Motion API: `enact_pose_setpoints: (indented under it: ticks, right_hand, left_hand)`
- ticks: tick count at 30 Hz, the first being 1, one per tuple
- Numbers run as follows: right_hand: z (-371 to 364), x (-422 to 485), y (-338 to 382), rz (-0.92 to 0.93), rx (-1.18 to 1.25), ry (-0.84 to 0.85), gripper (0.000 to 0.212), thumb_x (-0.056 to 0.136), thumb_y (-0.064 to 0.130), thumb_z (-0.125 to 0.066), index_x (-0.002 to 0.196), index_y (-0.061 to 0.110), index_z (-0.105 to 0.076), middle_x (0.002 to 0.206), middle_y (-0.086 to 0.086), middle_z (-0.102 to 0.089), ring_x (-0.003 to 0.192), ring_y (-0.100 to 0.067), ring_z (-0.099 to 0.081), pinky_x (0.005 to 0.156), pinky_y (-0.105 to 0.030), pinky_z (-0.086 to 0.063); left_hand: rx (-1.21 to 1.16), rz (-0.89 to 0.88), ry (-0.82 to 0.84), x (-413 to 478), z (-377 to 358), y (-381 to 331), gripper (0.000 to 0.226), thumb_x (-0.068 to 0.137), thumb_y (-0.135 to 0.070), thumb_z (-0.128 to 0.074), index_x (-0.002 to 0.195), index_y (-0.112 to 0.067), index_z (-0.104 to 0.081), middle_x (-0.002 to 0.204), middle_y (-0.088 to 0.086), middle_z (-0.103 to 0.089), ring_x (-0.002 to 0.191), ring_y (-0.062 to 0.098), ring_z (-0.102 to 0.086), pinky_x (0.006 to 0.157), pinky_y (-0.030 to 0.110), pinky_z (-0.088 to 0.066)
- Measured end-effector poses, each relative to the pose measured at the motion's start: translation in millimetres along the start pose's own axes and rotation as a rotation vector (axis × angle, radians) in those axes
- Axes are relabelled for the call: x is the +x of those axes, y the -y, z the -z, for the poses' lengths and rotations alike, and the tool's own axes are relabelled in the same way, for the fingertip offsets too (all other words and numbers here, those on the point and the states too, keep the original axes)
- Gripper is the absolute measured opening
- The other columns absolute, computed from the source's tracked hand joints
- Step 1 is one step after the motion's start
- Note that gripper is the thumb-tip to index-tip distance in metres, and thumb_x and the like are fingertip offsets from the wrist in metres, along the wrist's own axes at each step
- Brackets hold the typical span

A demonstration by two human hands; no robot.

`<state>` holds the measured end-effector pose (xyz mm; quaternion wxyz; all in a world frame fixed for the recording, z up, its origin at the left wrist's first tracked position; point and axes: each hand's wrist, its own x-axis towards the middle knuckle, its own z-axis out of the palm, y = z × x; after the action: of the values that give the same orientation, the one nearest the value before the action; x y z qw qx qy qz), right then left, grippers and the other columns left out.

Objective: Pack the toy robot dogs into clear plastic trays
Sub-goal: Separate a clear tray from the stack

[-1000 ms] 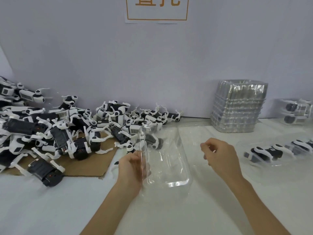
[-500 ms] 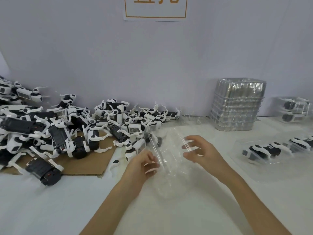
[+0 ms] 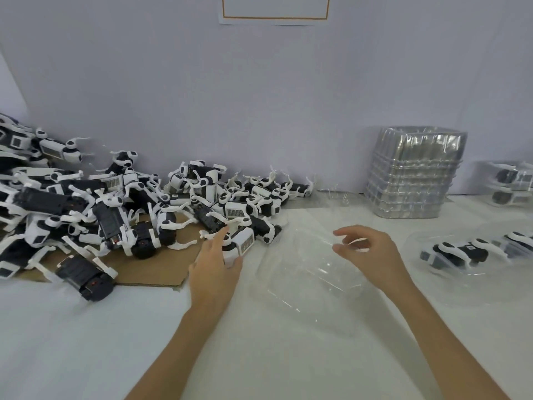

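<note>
Toy robot dog (image 3: pixel 240 245), long axis angled away-right, touches the nearer left hand's (image 3: pixel 215 264) extended fingers. The right hand (image 3: pixel 366 249), loosely curled with its grip unclear, is over the clear tray (image 3: pixel 302 280) just right of the dog on the worktop (image 3: pixel 86 342).

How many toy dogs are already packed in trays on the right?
4 visible: near dog and edge dog in front; upper dog stacked on lower dog behind them. Others may be cut off.
</note>
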<state>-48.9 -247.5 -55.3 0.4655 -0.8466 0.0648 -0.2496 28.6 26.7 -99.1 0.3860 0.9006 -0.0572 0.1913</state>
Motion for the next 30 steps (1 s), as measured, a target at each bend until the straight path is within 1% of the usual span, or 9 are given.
enact_pose_setpoints:
  ticks: [2, 4, 7, 11, 13, 16, 20, 24, 30]
  right_hand:
    - [-2.8, 0.3, 4.0, -0.036, 0.142, -0.046, 0.012, 0.086, 0.022, -0.077, 0.091, 0.032, -0.076, 0.086, 0.01, -0.072, 0.078, -0.002, -0.068, 0.064, -0.008, -0.045]
    - [-0.7, 0.5, 7.2, -0.038, 0.255, -0.057, 0.011, 0.09, 0.017, -0.072, 0.091, 0.027, -0.076, 0.086, 0.013, -0.074, 0.083, -0.002, -0.069, 0.067, -0.006, -0.045]
    - [1.7, 0.2, 4.3, -0.014, 0.157, -0.043, 0.016, 0.087, 0.009, -0.07, 0.084, 0.024, -0.074, 0.09, 0.015, -0.073, 0.086, -0.001, -0.066, 0.071, -0.01, -0.044]
    - [-3.4, -1.2, -3.1, -0.057, 0.022, 0.027, 0.025, 0.08, 0.002, -0.067, 0.073, 0.026, -0.07, 0.081, 0.018, -0.07, 0.078, -0.012, -0.067, 0.058, -0.011, -0.043]
    - [-5.0, -0.2, -3.8, -0.064, 0.051, 0.101, 0.031, 0.081, -0.002, -0.065, 0.072, 0.027, -0.072, 0.082, 0.015, -0.072, 0.079, -0.013, -0.069, 0.068, -0.016, -0.049]
    - [-5.4, 0.5, -0.7, -0.057, 0.101, 0.201, 0.035, 0.087, -0.001, -0.061, 0.074, 0.029, -0.075, 0.085, 0.007, -0.076, 0.083, -0.014, -0.073, 0.084, -0.033, -0.052]
    - [-11.7, -3.9, 4.6, 0.057, 0.138, 0.144, 0.029, 0.094, 0.008, -0.063, 0.088, 0.033, -0.075, 0.097, 0.014, -0.075, 0.092, -0.008, -0.07, 0.09, -0.03, -0.05]
    - [-12.6, -9.8, 13.0, 0.249, 0.089, -0.09, 0.031, 0.09, 0.008, -0.07, 0.11, 0.032, -0.067, 0.113, 0.019, -0.067, 0.102, -0.004, -0.065, 0.088, -0.03, -0.051]
    - [-17.1, -18.6, 23.7, 0.484, 0.042, -0.152, 0.041, 0.092, 0.031, -0.069, 0.131, 0.033, -0.057, 0.124, 0.016, -0.06, 0.111, -0.012, -0.063, 0.089, -0.025, -0.05]
  left_hand:
    - [-0.032, 0.031, 0.028, 3.9, 2.5, 7.1, 0.059, 0.091, -0.031, -0.067, 0.145, -0.039, -0.044, 0.087, -0.01, -0.058, 0.075, 0.006, -0.055, 0.102, 0.046, -0.043]
    - [-0.1, 0.057, 0.001, 5.7, 2.6, 9.7, 0.055, 0.091, -0.031, -0.069, 0.142, -0.038, -0.049, 0.075, -0.01, -0.06, 0.071, 0.002, -0.056, 0.093, 0.04, -0.049]
    - [-0.348, 0.125, -0.059, 6.1, 1.7, 6.1, 0.048, 0.092, -0.03, -0.068, 0.137, -0.037, -0.053, 0.093, -0.012, -0.067, 0.08, -0.003, -0.061, 0.073, 0.021, -0.047]
    - [-0.942, 0.326, -0.059, 10.9, 6.8, -0.4, 0.03, 0.098, -0.024, -0.064, 0.127, -0.031, -0.062, 0.103, -0.002, -0.074, 0.079, 0.017, -0.073, 0.066, 0.026, -0.057]
    - [-1.162, 0.436, -0.001, 12.7, 11.5, -3.7, 0.025, 0.099, -0.027, -0.062, 0.124, -0.025, -0.066, 0.105, 0.005, -0.075, 0.079, 0.021, -0.075, 0.069, 0.03, -0.058]
    - [-1.375, 0.555, 0.111, 14.1, 15.7, -8.6, 0.038, 0.098, -0.042, -0.06, 0.124, -0.015, -0.065, 0.107, 0.012, -0.069, 0.075, 0.017, -0.071, 0.075, 0.031, -0.053]
    - [-1.431, 0.525, 0.175, 13.5, 24.1, -18.8, 0.043, 0.094, -0.055, -0.055, 0.102, -0.016, -0.07, 0.097, 0.013, -0.068, 0.075, 0.018, -0.061, 0.069, 0.029, -0.046]
    - [-1.406, 0.391, 0.242, 8.8, 33.1, -29.3, 0.052, 0.086, -0.063, -0.052, 0.108, -0.019, -0.069, 0.074, 0.004, -0.071, 0.07, 0.012, -0.064, 0.062, 0.026, -0.047]
    - [-1.284, 0.235, 0.362, 4.9, 35.2, -36.9, 0.055, 0.085, -0.063, -0.048, 0.102, -0.023, -0.08, 0.086, 0.016, -0.073, 0.069, 0.016, -0.064, 0.072, 0.03, -0.045]
